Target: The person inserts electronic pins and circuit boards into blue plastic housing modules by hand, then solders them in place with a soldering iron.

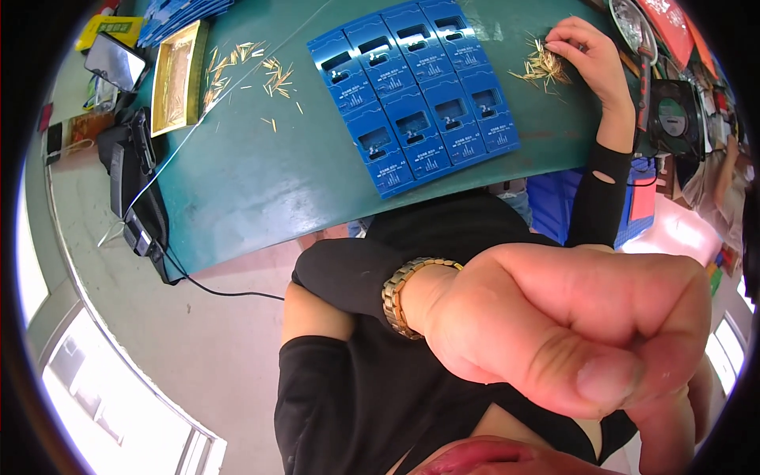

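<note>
Large and close to the camera, my left hand [570,317] is raised, its wrist wearing a metal-link watch [400,297]. Its fingers are curled in and the thumb presses against them; whatever they may hold is hidden. My right hand [590,55] rests on the green table at the far right. Its thumb and bent fingers come together at the edge of a small pile of thin golden sticks or pins [545,67]. Left of that pile, blue printed panels [419,95] with dark rectangular cutouts lie side by side in two rows.
More golden pieces [277,77] lie scattered at the left, beside a yellow-rimmed tray [174,79]. A phone [116,62], black devices and cables line the table's left edge. Stacked blue panels [178,20] sit at the far left. A round black device [673,119] stands right.
</note>
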`<action>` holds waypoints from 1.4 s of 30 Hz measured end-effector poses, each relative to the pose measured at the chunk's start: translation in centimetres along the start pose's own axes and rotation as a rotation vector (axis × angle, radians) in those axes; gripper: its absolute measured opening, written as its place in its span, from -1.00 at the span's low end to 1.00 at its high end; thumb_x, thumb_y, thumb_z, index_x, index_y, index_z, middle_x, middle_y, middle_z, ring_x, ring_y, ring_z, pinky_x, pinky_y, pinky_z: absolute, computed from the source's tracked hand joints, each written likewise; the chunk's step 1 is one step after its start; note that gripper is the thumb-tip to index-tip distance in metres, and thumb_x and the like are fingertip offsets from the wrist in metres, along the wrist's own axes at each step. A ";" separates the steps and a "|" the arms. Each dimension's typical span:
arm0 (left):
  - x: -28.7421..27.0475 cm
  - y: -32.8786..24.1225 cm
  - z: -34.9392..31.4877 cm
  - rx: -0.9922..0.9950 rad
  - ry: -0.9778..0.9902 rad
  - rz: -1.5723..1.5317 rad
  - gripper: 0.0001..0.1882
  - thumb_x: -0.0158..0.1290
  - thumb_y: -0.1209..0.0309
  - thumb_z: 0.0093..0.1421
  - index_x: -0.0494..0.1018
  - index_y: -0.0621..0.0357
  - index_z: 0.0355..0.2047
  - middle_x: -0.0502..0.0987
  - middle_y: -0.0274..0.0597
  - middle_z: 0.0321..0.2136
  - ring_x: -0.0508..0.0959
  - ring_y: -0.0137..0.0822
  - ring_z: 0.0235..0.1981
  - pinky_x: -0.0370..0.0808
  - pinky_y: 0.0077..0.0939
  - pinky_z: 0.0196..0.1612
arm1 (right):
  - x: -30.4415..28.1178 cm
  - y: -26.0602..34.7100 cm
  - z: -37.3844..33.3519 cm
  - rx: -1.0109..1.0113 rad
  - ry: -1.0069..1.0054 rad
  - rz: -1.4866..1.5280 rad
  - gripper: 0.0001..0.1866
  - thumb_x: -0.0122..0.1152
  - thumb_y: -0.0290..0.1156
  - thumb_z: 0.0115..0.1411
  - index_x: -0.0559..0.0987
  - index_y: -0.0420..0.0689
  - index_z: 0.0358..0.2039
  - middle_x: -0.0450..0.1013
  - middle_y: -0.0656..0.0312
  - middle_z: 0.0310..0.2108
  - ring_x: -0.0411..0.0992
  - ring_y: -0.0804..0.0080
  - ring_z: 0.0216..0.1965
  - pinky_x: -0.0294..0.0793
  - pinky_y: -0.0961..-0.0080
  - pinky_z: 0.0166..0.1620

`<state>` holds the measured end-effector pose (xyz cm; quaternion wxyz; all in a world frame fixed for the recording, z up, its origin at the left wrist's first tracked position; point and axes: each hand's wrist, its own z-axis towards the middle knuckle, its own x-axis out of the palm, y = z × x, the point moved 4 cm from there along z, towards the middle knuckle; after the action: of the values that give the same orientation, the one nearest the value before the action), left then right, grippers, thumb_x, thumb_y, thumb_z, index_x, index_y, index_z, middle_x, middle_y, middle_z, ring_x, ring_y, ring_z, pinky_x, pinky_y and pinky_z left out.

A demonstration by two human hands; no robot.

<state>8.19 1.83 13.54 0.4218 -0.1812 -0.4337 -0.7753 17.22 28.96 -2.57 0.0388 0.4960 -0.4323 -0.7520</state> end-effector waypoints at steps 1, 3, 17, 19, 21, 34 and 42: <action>0.1 -0.3 0.0 -0.043 -0.031 0.018 -0.71 -0.08 0.30 0.38 0.16 0.31 -0.21 0.43 -0.08 -0.30 0.51 -0.16 -0.14 0.40 -0.35 -0.10 | 0.0 0.0 0.0 0.000 -0.002 -0.010 -0.91 0.28 -0.54 0.12 0.59 -0.28 -0.36 0.43 0.36 -0.34 0.34 0.65 -0.37 0.28 0.72 -0.28; 0.6 -1.3 0.4 -0.121 -0.090 0.061 -0.71 -0.07 0.29 0.38 0.18 0.32 -0.21 0.38 -0.12 -0.32 0.52 -0.16 -0.14 0.40 -0.37 -0.12 | 0.1 0.1 0.0 -0.006 0.002 -0.020 -0.91 0.28 -0.54 0.12 0.59 -0.28 -0.36 0.44 0.36 -0.34 0.34 0.65 -0.37 0.29 0.72 -0.28; -0.9 -3.4 -0.9 0.018 -0.066 0.198 -0.81 -0.06 0.40 0.34 0.22 0.25 -0.20 0.39 -0.29 -0.40 0.47 -0.22 -0.14 0.33 -0.28 -0.03 | 0.8 2.0 0.0 -0.078 -0.052 -0.168 -0.95 0.18 -0.59 0.18 0.53 -0.28 -0.34 0.41 0.26 -0.37 0.39 0.51 -0.36 0.34 0.65 -0.25; -1.2 -4.7 -0.9 0.042 -0.104 0.314 -0.84 -0.04 0.42 0.32 0.22 0.20 -0.22 0.42 -0.34 -0.43 0.46 -0.25 -0.13 0.29 -0.25 -0.01 | 1.0 2.5 0.3 -0.097 -0.044 -0.188 -0.96 0.17 -0.59 0.18 0.53 -0.27 -0.34 0.40 0.23 -0.37 0.40 0.47 -0.36 0.35 0.64 -0.24; -1.3 -6.8 -0.8 0.062 -0.142 0.426 -0.85 -0.03 0.45 0.30 0.22 0.16 -0.23 0.45 -0.39 -0.46 0.44 -0.29 -0.13 0.26 -0.21 0.02 | 0.9 3.4 0.4 -0.138 -0.066 -0.299 -0.93 0.19 -0.58 0.17 0.58 -0.23 -0.31 0.39 0.22 -0.41 0.41 0.42 -0.40 0.37 0.63 -0.29; 6.8 -18.9 -10.3 0.373 -0.663 1.957 -0.83 -0.05 0.29 0.39 0.26 0.09 -0.19 0.57 0.02 -0.27 0.48 -0.03 -0.05 0.26 -0.06 0.19 | 0.6 8.1 0.4 -0.171 -0.212 -0.126 -0.68 0.06 -0.66 0.16 0.50 -0.21 -0.05 0.36 0.17 -0.41 0.39 0.30 -0.36 0.38 0.54 -0.27; 4.7 -18.4 -15.9 -0.091 -0.762 3.285 -0.92 -0.16 0.50 0.32 0.18 0.15 -0.34 0.48 0.15 0.09 0.22 0.20 0.31 -0.12 0.09 0.35 | 4.3 14.2 3.8 -0.346 -0.131 0.063 -0.88 0.19 -0.65 0.12 0.62 -0.25 -0.31 0.48 0.12 -0.40 0.50 0.22 -0.36 0.44 0.48 -0.32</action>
<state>-8.16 -8.72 -1.88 -0.5990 0.5837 -0.1517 -0.5267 6.82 20.36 4.63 0.1187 0.4182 -0.3134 -0.8443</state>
